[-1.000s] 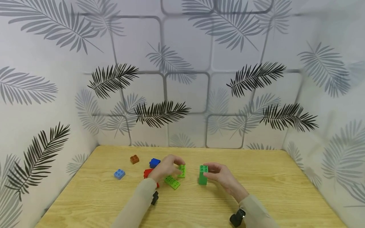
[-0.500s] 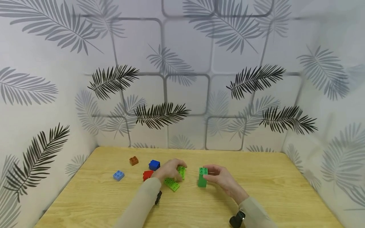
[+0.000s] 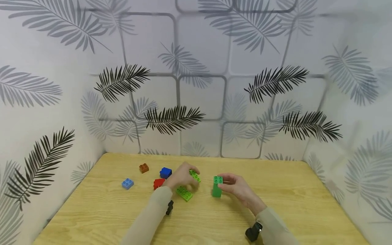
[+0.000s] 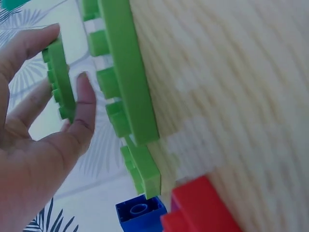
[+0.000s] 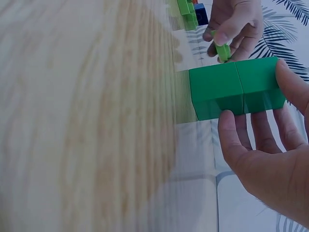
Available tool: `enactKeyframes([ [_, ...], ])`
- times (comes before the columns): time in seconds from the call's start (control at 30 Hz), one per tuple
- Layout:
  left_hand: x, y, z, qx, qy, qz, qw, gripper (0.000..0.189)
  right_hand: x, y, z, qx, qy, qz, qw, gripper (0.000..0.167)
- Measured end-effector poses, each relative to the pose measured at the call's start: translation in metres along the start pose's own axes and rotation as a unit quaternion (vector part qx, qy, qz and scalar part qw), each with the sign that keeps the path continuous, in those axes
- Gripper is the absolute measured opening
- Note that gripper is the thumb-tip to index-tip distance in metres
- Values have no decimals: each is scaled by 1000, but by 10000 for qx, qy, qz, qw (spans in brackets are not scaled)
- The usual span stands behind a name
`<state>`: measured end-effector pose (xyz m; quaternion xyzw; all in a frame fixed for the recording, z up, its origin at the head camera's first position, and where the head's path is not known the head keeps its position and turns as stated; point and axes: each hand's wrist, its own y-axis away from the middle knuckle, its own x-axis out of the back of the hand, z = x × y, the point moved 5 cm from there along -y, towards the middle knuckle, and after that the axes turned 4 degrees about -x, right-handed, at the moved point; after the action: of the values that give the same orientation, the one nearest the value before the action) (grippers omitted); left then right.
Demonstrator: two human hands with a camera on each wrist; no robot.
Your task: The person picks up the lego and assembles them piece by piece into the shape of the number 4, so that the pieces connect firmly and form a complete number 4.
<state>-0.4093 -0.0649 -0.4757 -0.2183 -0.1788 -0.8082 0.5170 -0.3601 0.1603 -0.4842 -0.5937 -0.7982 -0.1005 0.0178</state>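
head view: left forearm, in a pale beige sleeve (image 3: 150,214), enters from lower left and reaches forward and inward. left hand (image 3: 183,175) arched, knuckles up, fingertips turned down and toward the middle. fingers curved; thumb and fingers pinch a flat, oblong lime-green plastic brick with studs (image 3: 195,176). left and right wrist views: this held brick is tilted and raised clear of the pale wood-grain table (image 3: 245,217).

right forearm comes in from lower right, angled forward and inward. right hand (image 3: 240,190) turned sideways, thumb on the near side, fingers behind, gripping an upright tower of two stacked emerald-green plastic blocks (image 3: 217,187). right wrist view: the two blocks sit flush, one seam between them; fingers bent and spaced apart along the tower. tower's base is at or very near the tabletop; contact cannot be told. hands well apart, tower to the right of the held brick.

below the left hand: a studded lime-green plate lying on the table (image 3: 184,193). left wrist view: another lime-green piece (image 4: 145,166) beyond it, near the dark blue brick (image 3: 165,173). red brick (image 3: 159,183) just beside the left wrist, partly covered. farther left: square brown brick (image 3: 144,168), light blue brick (image 3: 127,183).
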Motion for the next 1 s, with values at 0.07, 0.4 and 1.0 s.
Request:
enactKeyframes([
  [0.07, 3, 1, 1, -47, 121, 188, 9997, 51, 0, 0, 0, -11, -24, 6, 10000, 52],
  [0.4, 6, 2, 6, -275, 397, 418, 9980, 43, -2, 2, 3, -56, -43, -43, 10000, 51],
  [1.0, 0, 8, 17, -787, 1192, 670, 9875, 41, 2, -4, 1, -58, 14, -81, 9999, 51],
])
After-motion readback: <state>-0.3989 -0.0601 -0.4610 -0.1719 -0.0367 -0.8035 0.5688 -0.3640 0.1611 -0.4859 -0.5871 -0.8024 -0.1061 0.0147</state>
